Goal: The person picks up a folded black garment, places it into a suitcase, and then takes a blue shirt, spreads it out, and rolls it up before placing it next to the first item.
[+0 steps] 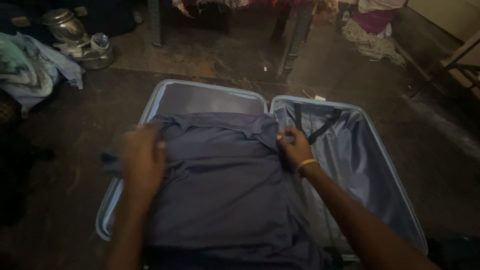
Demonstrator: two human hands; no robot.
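Note:
A light blue hard-shell suitcase lies open flat on the dark floor. A large blue-grey garment is spread over its left half. My left hand presses flat on the garment's left edge, blurred by motion. My right hand, with a gold bangle on the wrist, pinches the garment's right edge near the suitcase's middle hinge. The right half of the case shows its pale lining and black straps.
A heap of pale blue and green cloth lies at the far left. Metal pots stand at the back left. Furniture legs and a pile of pale string are behind the suitcase.

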